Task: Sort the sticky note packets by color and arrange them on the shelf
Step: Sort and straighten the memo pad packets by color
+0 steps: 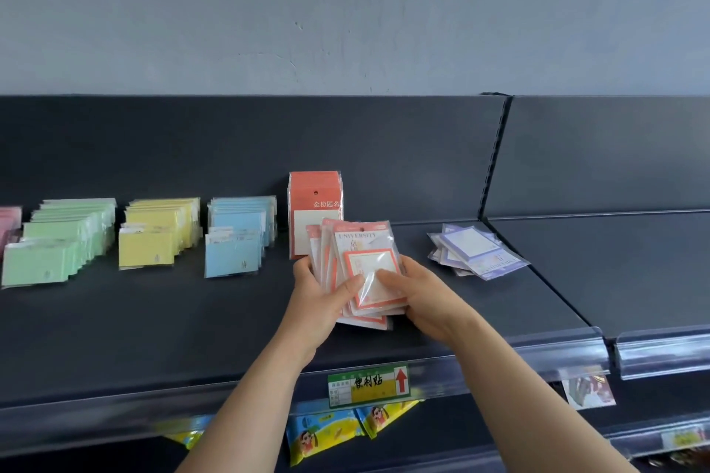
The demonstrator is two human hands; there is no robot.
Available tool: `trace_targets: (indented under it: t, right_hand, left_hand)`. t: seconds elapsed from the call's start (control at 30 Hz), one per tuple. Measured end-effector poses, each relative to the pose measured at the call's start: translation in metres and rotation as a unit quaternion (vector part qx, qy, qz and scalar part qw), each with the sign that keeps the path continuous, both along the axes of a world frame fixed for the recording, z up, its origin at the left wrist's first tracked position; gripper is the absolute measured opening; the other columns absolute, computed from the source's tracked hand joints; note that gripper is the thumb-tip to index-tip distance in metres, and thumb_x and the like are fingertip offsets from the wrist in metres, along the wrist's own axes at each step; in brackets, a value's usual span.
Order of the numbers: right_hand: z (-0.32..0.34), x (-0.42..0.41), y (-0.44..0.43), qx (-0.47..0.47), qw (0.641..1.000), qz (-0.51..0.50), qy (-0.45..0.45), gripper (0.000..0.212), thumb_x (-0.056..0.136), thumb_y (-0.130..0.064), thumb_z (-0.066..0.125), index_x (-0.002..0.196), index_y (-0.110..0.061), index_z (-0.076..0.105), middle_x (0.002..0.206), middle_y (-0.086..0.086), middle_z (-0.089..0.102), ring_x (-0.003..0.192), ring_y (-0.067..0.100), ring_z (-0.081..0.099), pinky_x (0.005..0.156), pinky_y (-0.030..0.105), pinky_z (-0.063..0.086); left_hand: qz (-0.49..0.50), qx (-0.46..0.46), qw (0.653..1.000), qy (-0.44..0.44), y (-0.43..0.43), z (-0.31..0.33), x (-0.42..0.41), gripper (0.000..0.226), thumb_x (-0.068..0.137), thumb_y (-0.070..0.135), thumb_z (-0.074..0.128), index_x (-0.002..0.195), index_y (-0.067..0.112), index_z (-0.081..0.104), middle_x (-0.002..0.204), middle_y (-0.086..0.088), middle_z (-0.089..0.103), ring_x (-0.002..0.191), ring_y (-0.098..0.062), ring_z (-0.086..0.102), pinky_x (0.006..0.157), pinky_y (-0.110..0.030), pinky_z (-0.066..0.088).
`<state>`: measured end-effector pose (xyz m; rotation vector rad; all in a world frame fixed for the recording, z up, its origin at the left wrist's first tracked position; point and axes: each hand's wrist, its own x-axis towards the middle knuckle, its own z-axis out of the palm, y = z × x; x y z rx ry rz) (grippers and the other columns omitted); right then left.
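Observation:
Both hands hold a fanned stack of orange-bordered sticky note packets (pixel 365 261) just above the dark shelf (pixel 153 319). My left hand (pixel 319 296) grips the stack's left side, thumb on top. My right hand (pixel 418 292) grips the right side, thumb pressed on the top packet. Behind the stack, a row of orange packets (pixel 313 203) stands upright. To the left stand rows of blue packets (pixel 238 238), yellow packets (pixel 157 234) and green packets (pixel 57 242), with pink packets (pixel 8 221) at the frame's left edge. Purple packets (pixel 474 250) lie in a loose pile to the right.
A clear price rail (pixel 538 353) runs along the shelf's front edge, with a green and yellow label (pixel 367 384). A second shelf section (pixel 614 269) lies to the right. Colourful packs (pixel 326 434) hang on the level below. A grey wall rises behind.

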<state>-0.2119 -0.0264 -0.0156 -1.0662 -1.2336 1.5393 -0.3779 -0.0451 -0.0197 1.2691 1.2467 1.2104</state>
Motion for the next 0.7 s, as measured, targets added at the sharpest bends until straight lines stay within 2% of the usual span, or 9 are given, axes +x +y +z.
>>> trace_targets:
  t: [0.13, 0.2, 0.23, 0.3, 0.37, 0.47, 0.57, 0.7]
  right_hand:
    - [0.018, 0.019, -0.001, 0.042, 0.999, 0.024, -0.007, 0.033, 0.094, -0.008, 0.054, 0.127, -0.008, 0.051, 0.119, 0.01, 0.067, 0.108, 0.027, 0.065, 0.093, 0.04, 0.053]
    - [0.026, 0.027, 0.001, 0.085, 0.996, 0.0, -0.022, 0.036, 0.091, -0.004, 0.058, 0.126, -0.011, 0.051, 0.118, 0.007, 0.068, 0.107, 0.024, 0.066, 0.091, 0.038, 0.054]
    - [0.027, 0.029, 0.001, 0.101, 0.994, -0.014, -0.035, 0.037, 0.09, -0.001, 0.059, 0.124, -0.012, 0.051, 0.117, 0.005, 0.068, 0.106, 0.021, 0.066, 0.089, 0.035, 0.055]
    - [0.02, 0.03, 0.001, 0.112, 0.99, -0.03, -0.075, 0.039, 0.089, 0.003, 0.059, 0.123, -0.015, 0.051, 0.117, 0.004, 0.068, 0.105, 0.018, 0.066, 0.084, 0.03, 0.056]
    - [0.005, 0.03, 0.0, 0.115, 0.986, -0.031, -0.12, 0.044, 0.089, 0.006, 0.058, 0.125, -0.017, 0.051, 0.118, 0.001, 0.067, 0.108, 0.015, 0.065, 0.087, 0.028, 0.055]
    - [-0.007, 0.03, 0.0, 0.113, 0.985, -0.032, -0.126, 0.052, 0.09, 0.005, 0.054, 0.133, -0.023, 0.046, 0.123, -0.004, 0.065, 0.113, 0.01, 0.061, 0.094, 0.029, 0.05]
    - [-0.008, 0.024, 0.003, 0.113, 0.988, -0.021, -0.107, 0.052, 0.092, 0.001, 0.051, 0.136, -0.025, 0.042, 0.125, -0.007, 0.063, 0.119, 0.01, 0.057, 0.102, 0.034, 0.044]
    - [-0.013, 0.025, 0.009, 0.109, 0.989, -0.042, -0.089, 0.05, 0.094, 0.002, 0.046, 0.137, -0.024, 0.041, 0.129, -0.004, 0.061, 0.12, 0.011, 0.057, 0.102, 0.036, 0.046]
  left_hand:
    - [-0.085, 0.045, 0.995, -0.003, 0.001, 0.009, 0.004, 0.05, 0.09, 0.017, 0.064, 0.127, 0.033, 0.033, 0.125, 0.012, 0.058, 0.105, 0.004, 0.061, 0.073, -0.012, 0.051]
    - [-0.111, 0.055, 0.991, 0.05, 0.005, 0.018, 0.006, 0.049, 0.092, 0.02, 0.061, 0.126, 0.038, 0.03, 0.126, 0.02, 0.053, 0.108, 0.007, 0.057, 0.076, -0.013, 0.051]
    - [-0.118, 0.056, 0.987, 0.089, 0.008, 0.022, 0.008, 0.052, 0.094, 0.024, 0.06, 0.13, 0.038, 0.026, 0.128, 0.022, 0.05, 0.113, 0.006, 0.053, 0.083, -0.016, 0.05]
    - [-0.126, 0.039, 0.978, 0.16, 0.016, 0.025, 0.009, 0.058, 0.096, 0.028, 0.056, 0.139, 0.033, 0.019, 0.133, 0.018, 0.046, 0.126, -0.003, 0.044, 0.099, -0.026, 0.042]
    - [-0.135, 0.017, 0.972, 0.192, 0.019, 0.023, 0.011, 0.069, 0.097, 0.027, 0.054, 0.147, 0.031, 0.007, 0.141, 0.014, 0.041, 0.133, -0.008, 0.036, 0.106, -0.03, 0.035]
    - [-0.118, 0.02, 0.975, 0.186, 0.016, 0.015, 0.02, 0.089, 0.097, 0.025, 0.054, 0.15, 0.033, -0.017, 0.145, 0.017, 0.034, 0.133, -0.004, 0.032, 0.107, -0.026, 0.03]
    - [-0.114, 0.025, 0.976, 0.184, 0.015, 0.011, 0.03, 0.08, 0.1, 0.022, 0.049, 0.149, 0.032, -0.014, 0.139, 0.017, 0.035, 0.121, 0.003, 0.031, 0.1, -0.018, 0.027]
    - [-0.098, 0.009, 0.981, 0.169, 0.02, 0.006, 0.032, 0.075, 0.102, 0.021, 0.044, 0.15, 0.031, -0.012, 0.142, 0.016, 0.033, 0.121, 0.0, 0.031, 0.105, -0.022, 0.027]
